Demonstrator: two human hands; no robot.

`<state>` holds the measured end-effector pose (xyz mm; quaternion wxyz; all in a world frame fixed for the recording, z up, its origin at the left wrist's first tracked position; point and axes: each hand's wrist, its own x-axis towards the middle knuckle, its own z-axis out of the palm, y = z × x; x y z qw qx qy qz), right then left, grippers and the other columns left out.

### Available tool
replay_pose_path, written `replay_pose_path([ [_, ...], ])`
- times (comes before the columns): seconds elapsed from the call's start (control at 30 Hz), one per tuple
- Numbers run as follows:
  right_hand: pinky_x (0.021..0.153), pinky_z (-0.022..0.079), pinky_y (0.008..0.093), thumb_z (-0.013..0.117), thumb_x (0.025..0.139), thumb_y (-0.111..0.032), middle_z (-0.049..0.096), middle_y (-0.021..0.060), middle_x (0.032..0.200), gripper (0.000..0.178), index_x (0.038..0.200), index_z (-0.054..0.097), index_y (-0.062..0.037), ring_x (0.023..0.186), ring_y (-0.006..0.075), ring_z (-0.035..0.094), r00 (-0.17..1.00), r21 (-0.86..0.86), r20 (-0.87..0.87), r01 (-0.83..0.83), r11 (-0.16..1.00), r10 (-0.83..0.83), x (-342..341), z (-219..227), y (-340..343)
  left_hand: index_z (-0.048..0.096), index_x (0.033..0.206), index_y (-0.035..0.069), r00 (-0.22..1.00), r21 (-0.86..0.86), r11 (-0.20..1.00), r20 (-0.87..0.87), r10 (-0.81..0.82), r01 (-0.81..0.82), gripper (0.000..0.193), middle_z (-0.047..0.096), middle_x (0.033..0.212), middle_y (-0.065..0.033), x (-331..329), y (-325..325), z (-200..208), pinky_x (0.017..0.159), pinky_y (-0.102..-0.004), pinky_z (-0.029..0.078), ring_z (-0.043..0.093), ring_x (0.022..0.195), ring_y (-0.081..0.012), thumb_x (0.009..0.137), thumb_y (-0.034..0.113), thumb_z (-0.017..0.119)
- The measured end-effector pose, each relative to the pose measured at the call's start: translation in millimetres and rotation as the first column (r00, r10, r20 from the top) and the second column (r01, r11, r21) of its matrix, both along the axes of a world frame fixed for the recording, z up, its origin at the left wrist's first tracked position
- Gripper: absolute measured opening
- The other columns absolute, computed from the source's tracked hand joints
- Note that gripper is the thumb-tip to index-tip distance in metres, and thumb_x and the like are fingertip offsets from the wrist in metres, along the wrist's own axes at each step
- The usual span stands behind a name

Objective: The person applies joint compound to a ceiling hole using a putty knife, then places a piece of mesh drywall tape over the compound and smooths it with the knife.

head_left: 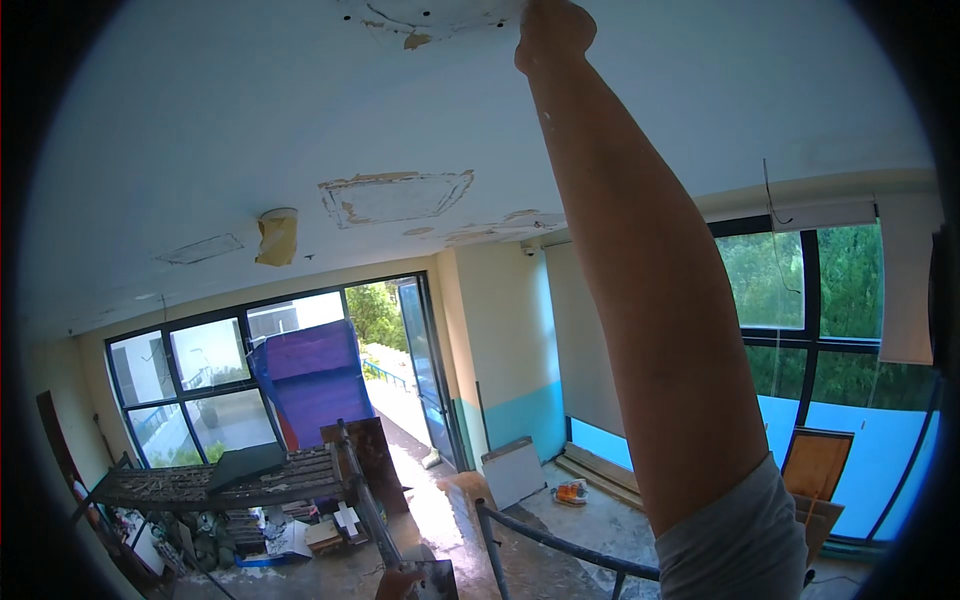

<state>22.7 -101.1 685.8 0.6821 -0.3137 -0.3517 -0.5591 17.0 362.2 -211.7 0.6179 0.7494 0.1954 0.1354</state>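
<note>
My right arm stretches steeply upward, with my right hand (557, 35) at the ceiling beside a patch of cracked, peeling paint (415, 30). Its fingers are hidden or cut off by the upper edge, so whatever it holds does not show. Low in the view, my left hand (398, 584) is partly visible, closed at the side of a dark rectangular plate (436, 580) with a greyish top edge. The white ceiling (250, 110) has a scraped rectangular outline (398, 198) farther off and more flaking spots behind it.
Below me, scaffold rails (560, 540) curve past, and a dark pole (368, 500) slants by a worn plank platform (220, 478). Boxes and clutter (290, 540) lie under it. A white board (514, 472) leans near the wall; yellow paper (277, 237) and loose wires (770, 200) hang from above.
</note>
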Motion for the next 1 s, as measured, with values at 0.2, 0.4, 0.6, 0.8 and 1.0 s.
replay_pose_path([
  [0.2, 0.083, 0.046, 0.0423, 0.054, 0.09, -0.06, 0.065, 0.0288, 0.093, 0.077, 0.097, 0.062, 0.017, 0.094, 0.0369, 0.062, 0.992, -0.057, -0.095, 0.079, 0.995, -0.084, -12, -15, -1, 0.063, 0.098, 0.003, 0.99, -0.044, 0.999, 0.138, 0.024, -0.018, 0.039, 0.055, 0.068, 0.0011, -33, -70, 79, 0.047, -0.0318, 0.04, 0.047, 0.055, -0.012, 0.073, 0.024, 0.083],
  [0.4, 0.085, 0.047, 0.0419, 0.064, 0.085, -0.052, 0.065, 0.0306, 0.088, 0.068, 0.088, 0.064, 0.0158, 0.094, 0.0388, 0.063, 0.957, 0.206, -0.156, 0.273, 0.94, -0.244, -23, -28, -6, 0.058, 0.108, 0.005, 0.982, -0.163, 0.987, 0.188, 0.022, 0.009, 0.043, 0.055, 0.078, 0.0003, -30, -70, 77, 0.05, -0.0285, 0.044, 0.05, 0.063, -0.0104, 0.074, 0.019, 0.081],
  [0.6, 0.07, 0.049, 0.0449, 0.07, 0.084, -0.041, 0.064, 0.0271, 0.072, 0.051, 0.069, 0.062, 0.0074, 0.068, 0.042, 0.061, 0.839, 0.219, 0.027, 0.525, 0.822, -0.543, -18, -21, -24, 0.057, 0.111, 0.005, 0.993, -0.131, 0.991, 0.114, 0.039, -0.024, 0.046, 0.055, 0.08, -0.0009, -27, -62, 71, 0.05, -0.0291, 0.043, 0.05, 0.065, -0.0107, 0.073, 0.017, 0.081],
  [0.8, 0.056, 0.05, 0.0355, 0.063, 0.092, -0.035, 0.062, 0.0112, 0.066, 0.036, 0.087, 0.062, 0.0005, 0.059, 0.0236, 0.06, 0.987, -0.146, 0.138, -0.066, 0.987, 0.086, -23, -18, -21, 0.057, 0.113, 0.004, 0.975, -0.09, 0.996, 0.218, 0.036, -0.016, 0.048, 0.055, 0.078, -0.0009, -28, -64, 63, 0.048, -0.0297, 0.042, 0.048, 0.061, -0.0112, 0.073, 0.018, 0.082],
  [1.0, 0.062, 0.055, 0.0361, 0.051, 0.098, -0.035, 0.063, 0.0098, 0.09, 0.037, 0.112, 0.055, -0.0015, 0.074, 0.0195, 0.062, 0.931, -0.257, 0.117, -0.307, 0.917, 0.344, -25, -17, -10, 0.057, 0.111, 0.006, 0.978, -0.144, 0.989, 0.203, 0.043, -0.014, 0.047, 0.054, 0.074, -0.0009, -30, -63, 67, 0.043, -0.0303, 0.039, 0.046, 0.055, -0.0117, 0.074, 0.018, 0.082],
])
